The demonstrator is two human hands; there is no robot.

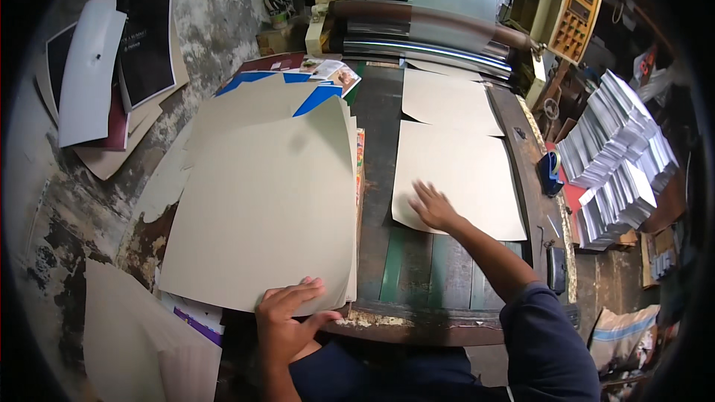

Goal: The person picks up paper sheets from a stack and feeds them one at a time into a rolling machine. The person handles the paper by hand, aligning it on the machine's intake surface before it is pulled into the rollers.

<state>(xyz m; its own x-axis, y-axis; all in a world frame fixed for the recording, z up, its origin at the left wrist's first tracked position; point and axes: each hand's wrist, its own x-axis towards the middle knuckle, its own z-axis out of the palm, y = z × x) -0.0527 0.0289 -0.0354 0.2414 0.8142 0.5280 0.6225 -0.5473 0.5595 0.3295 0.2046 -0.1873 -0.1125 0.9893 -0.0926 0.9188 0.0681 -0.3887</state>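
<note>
A tall stack of large grey-beige sheets [261,201] lies on the left of the bench. At its near right corner is my left hand [289,309], its fingers resting on the top sheet and its thumb spread apart by the edge. My right hand [434,207] is over the near left part of a pale sheet [465,171] on the dark feed table [380,246], fingers stretched out; whether the palm touches cannot be told. Beyond that lies another sheet [449,100], in a row that runs up to the machine's rollers [432,46].
A control panel [577,4] stands at the upper right. On the right are a blue tape dispenser [550,173] and stacked white paper bundles [607,134]. Printed sheets [145,41] lean against the stained left wall. A loose sheet [134,335] hangs at the lower left.
</note>
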